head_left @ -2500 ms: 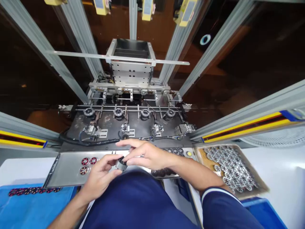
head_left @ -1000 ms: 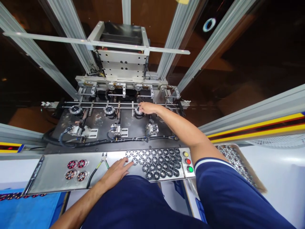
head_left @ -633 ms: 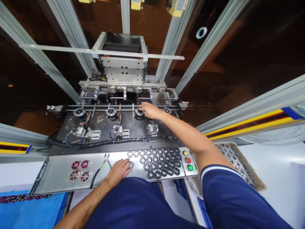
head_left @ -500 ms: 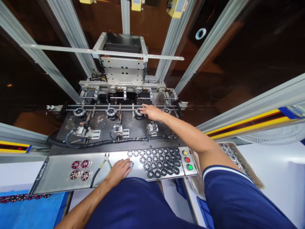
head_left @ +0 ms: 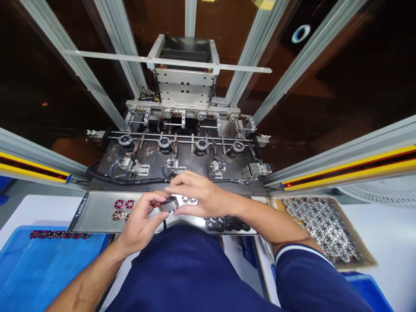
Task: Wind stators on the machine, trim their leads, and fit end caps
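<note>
Above the front tray (head_left: 97,216), my left hand (head_left: 141,221) pinches a squat round motor rotor (head_left: 170,204) with a grey metal rim and dark edge. My right hand (head_left: 198,195) is closed around the same rotor from the other side, thumb at its right edge and fingers over its top. Behind my right hand, a few silver-and-black spoked discs (head_left: 189,199) show on the tray. Black spoked rotors (head_left: 224,223) lie to the right, partly covered by my right forearm. Red and copper wound stators (head_left: 119,203) sit at the tray's left.
Beyond the tray stands a dark machine bed with round fixtures (head_left: 202,146) and small clamps (head_left: 217,168). Yellow light barriers (head_left: 351,169) flank both sides. A box of silver discs (head_left: 325,229) is at right; a blue tray (head_left: 48,264) with stators is at left.
My right hand has come back from the third fixture to the front of my body. My left hand has lifted off the tray, and both hands now meet at the rotor. The view has shifted.
</note>
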Tool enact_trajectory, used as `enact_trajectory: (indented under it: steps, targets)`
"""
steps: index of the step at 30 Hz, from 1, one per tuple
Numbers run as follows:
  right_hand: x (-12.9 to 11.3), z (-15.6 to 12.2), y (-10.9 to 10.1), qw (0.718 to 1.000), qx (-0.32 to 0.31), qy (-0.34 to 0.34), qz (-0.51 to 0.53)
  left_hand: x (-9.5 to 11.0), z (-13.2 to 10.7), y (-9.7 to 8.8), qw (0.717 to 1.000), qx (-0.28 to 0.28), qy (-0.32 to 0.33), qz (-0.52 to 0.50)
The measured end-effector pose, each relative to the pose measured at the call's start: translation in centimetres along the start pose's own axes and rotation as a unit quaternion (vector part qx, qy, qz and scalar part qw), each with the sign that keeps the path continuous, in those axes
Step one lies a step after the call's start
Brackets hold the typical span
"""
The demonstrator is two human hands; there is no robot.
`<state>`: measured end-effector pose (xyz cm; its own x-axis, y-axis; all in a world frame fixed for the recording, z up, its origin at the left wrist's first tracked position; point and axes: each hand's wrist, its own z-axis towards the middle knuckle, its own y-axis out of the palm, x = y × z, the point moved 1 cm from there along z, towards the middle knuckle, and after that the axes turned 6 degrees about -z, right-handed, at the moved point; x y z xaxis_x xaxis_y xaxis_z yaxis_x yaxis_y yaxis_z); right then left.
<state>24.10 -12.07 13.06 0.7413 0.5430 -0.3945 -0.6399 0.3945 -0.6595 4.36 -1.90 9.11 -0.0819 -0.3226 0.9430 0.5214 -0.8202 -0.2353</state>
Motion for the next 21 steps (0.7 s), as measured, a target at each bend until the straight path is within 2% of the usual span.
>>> enact_trajectory:
  steps: [3,6,9,12,15,18,21]
  targets:
    - [-1.9,-0.8,1.5,0.998,0.053,0.015,-0.03,0.5,-0.2,0.8,0.998,0.025,0.002,-0.05]
    - [-2.4,-1.2,1.2,0.994,0.081,0.053,-0.042,0.6,-0.2,1.2,0.996,0.047,0.005,-0.071]
    - [-2.3,-1.1,-0.3,0.993,0.01,0.105,0.049,0.6,-0.4,1.0,0.997,0.05,0.012,-0.061]
    - [-1.7,-0.9,-1.6,0.966,-0.108,0.137,0.194,0.6,-0.8,0.6,0.999,-0.008,0.041,-0.01]
    - [-1.0,-1.2,-1.3,0.927,-0.202,0.125,0.29,0.5,-1.1,0.4,0.992,-0.073,0.081,0.057]
    - [-0.4,-1.6,-0.3,0.898,-0.26,0.105,0.34,0.2,-1.1,0.4,0.985,-0.11,0.099,0.093]
    - [1.3,-2.1,-1.3,0.891,-0.285,0.083,0.345,-0.5,-1.1,0.4,0.987,-0.121,0.059,0.083]
